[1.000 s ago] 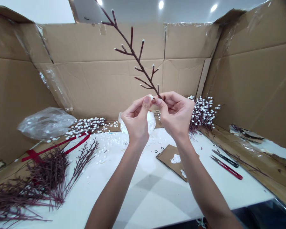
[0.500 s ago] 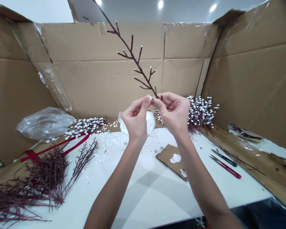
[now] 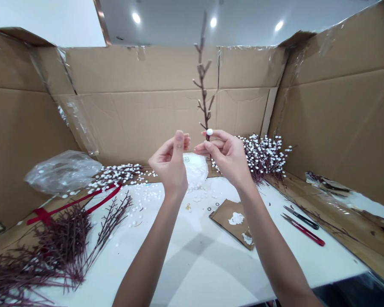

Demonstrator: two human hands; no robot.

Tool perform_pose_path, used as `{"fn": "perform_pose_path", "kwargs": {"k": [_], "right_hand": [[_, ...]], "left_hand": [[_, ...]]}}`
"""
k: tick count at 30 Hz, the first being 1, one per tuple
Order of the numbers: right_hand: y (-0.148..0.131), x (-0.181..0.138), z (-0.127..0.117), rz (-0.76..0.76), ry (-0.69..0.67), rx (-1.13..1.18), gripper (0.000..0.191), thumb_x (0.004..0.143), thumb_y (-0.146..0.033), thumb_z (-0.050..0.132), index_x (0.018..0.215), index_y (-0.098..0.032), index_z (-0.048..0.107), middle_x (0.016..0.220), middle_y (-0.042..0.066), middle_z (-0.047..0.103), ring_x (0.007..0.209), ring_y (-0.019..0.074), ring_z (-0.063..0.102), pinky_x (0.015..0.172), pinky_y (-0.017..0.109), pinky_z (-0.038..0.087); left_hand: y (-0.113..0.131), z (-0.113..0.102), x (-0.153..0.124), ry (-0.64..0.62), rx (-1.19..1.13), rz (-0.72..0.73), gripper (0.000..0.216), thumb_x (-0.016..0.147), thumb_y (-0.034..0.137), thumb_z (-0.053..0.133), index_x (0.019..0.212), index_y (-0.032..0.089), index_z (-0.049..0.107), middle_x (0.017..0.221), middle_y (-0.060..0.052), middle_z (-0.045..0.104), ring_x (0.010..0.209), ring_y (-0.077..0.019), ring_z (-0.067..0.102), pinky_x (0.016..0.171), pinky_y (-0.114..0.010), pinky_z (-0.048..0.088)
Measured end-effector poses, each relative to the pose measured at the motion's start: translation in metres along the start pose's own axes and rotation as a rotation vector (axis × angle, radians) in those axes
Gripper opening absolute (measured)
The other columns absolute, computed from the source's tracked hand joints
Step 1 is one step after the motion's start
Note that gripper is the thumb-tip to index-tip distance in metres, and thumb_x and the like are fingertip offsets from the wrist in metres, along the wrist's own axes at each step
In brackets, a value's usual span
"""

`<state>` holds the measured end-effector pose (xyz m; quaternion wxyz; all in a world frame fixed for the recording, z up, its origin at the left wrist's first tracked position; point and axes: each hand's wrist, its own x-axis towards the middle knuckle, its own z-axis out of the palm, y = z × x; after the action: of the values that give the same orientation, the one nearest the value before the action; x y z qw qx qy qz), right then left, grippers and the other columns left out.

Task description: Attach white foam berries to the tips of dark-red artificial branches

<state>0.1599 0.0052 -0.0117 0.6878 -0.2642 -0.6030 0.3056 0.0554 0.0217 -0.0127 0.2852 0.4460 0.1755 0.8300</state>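
- The right hand (image 3: 228,157) pinched the branch (image 3: 203,91) between thumb and fingers.
- The branch stood nearly upright above the tabletop's (image 3: 198,264) far edge, a white ball (image 3: 210,132) low on it.
- The left hand (image 3: 171,164) was half-curled nearby; whether it held anything could not be told.

Twig (image 3: 204,96) in R hand (image 3: 232,158), ctr, cardboard wall (image 3: 131,123) behind. On desk (image 3: 211,273): twig pile (image 3: 65,232) L, cardboard piece (image 3: 224,215) R of ctr, snips (image 3: 309,236) farther R. Along back — plastic bag (image 3: 62,172) L, 2nd bag (image 3: 196,170) ctr, berry branches (image 3: 269,155) R.
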Motion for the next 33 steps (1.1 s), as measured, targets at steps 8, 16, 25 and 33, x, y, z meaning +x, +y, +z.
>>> {"fn": "perform_pose_path", "kwargs": {"k": [8,16,25,33], "right_hand": [[-0.001,0.006,-0.012,0.148,-0.065,0.166,0.030,0.078,-0.022,0.060,0.107,-0.017,0.055,0.090,0.005,0.070,0.073,0.0144,0.069,0.071,0.031,0.058],[0.000,0.008,-0.013,0.152,0.050,0.154,0.012,0.076,-0.023,0.062,0.085,-0.015,0.063,0.095,0.005,0.068,0.039,0.0004,0.046,0.032,0.018,0.031],[0.005,0.009,-0.013,0.126,0.082,0.109,0.018,0.072,-0.033,0.066,0.076,-0.017,0.064,0.076,0.001,0.068,0.038,0.0030,0.046,0.034,0.019,0.035],[0.009,0.008,-0.010,0.050,0.092,0.011,0.016,0.073,-0.029,0.066,0.073,-0.014,0.062,0.071,0.002,0.066,0.045,0.0060,0.056,0.040,0.019,0.048]], "left_hand": [[0.013,-0.013,0.023,0.087,-0.009,0.124,0.020,0.069,0.036,0.072,0.064,0.017,0.069,0.065,0.000,0.065,0.059,-0.0076,0.058,0.060,-0.022,0.047],[0.012,-0.012,0.018,0.037,0.051,0.124,0.018,0.072,0.034,0.070,0.067,0.017,0.068,0.065,0.000,0.065,0.060,-0.0081,0.057,0.061,-0.023,0.046],[0.005,-0.015,0.018,-0.013,0.097,0.078,0.018,0.071,0.036,0.070,0.066,0.018,0.068,0.067,-0.001,0.067,0.063,-0.0094,0.059,0.060,-0.022,0.045],[0.000,-0.034,0.042,-0.029,0.167,0.039,0.022,0.069,0.039,0.070,0.061,0.018,0.066,0.064,-0.001,0.066,0.060,-0.0083,0.057,0.056,-0.020,0.043]]}}
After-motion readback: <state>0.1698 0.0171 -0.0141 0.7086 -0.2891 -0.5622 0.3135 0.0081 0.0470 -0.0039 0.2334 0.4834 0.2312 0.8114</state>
